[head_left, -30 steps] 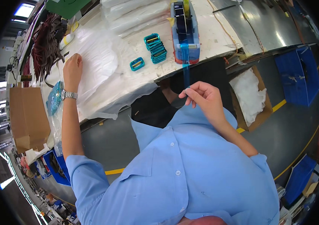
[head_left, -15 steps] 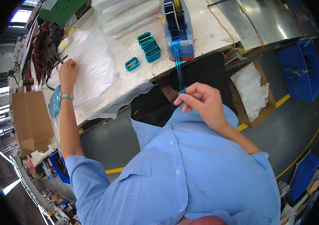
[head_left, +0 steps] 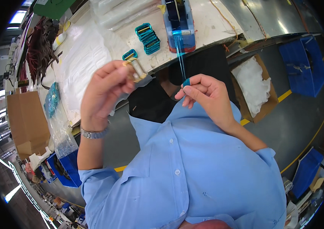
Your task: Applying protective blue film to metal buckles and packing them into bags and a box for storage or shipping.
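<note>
My left hand (head_left: 106, 87) is raised near the table's front edge. Its thumb and fingers pinch a gold rectangular buckle (head_left: 140, 68), an open metal frame. In front of my body, my right hand (head_left: 209, 93) pinches the free end of a shiny blue tape strip (head_left: 180, 57). That strip runs taut up to a blue tape dispenser (head_left: 188, 26) on the table. Left of the dispenser lies a row of blue-wrapped buckles (head_left: 151, 44) standing close together. One more wrapped buckle (head_left: 129, 54) sits apart from them, just beyond the gold one.
White sheeting (head_left: 82, 61) covers the table's left part, near dark brown straps (head_left: 42, 53). Clear plastic rolls (head_left: 124, 11) lie at the back. A carton (head_left: 259, 103) with white wadding and a blue bin (head_left: 303, 68) stand right; another carton (head_left: 28, 122) stands left.
My left hand has come from the white sheeting at the left toward the middle, and the gold buckle now shows in it. My right hand still holds the tape end, nearly in place.
</note>
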The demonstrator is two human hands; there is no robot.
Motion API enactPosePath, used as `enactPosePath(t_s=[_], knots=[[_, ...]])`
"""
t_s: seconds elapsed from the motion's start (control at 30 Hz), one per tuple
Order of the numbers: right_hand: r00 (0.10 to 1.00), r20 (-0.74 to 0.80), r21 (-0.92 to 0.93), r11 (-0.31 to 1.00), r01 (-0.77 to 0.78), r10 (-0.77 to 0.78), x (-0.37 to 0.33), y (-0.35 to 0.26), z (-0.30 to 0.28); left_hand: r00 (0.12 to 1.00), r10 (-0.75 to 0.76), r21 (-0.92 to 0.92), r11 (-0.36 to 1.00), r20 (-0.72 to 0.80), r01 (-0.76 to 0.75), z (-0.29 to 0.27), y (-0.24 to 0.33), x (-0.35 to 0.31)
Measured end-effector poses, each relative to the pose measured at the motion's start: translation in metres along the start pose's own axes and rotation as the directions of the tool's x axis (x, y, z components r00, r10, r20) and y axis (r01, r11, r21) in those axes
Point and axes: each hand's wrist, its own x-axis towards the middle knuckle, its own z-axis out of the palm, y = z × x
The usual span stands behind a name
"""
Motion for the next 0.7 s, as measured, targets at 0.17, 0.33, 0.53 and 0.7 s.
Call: enactPosePath(t_s=[0.17,0.33,0.53,0.7], knots=[[0.999,-0.036,0.019,0.999,0.036,-0.036,-0.002,0.004,0.005,0.989,-0.147,-0.003,0.989,0.028,0.147,0.059,-0.037,0.008],[0.999,-0.001,0.046,0.998,0.036,-0.036,-0.004,0.002,0.006,0.994,-0.109,0.056,0.993,0.005,0.108,0.065,-0.046,0.022],[0.999,-0.01,0.056,0.998,0.039,-0.039,-0.006,0.005,0.003,0.994,-0.107,0.14,0.984,-0.014,0.108,0.071,-0.046,0.023],[0.999,-0.011,0.074,0.997,0.034,-0.033,-0.008,0.005,0.003,0.995,-0.1,0.154,0.983,-0.012,0.1,0.073,-0.05,0.027]])
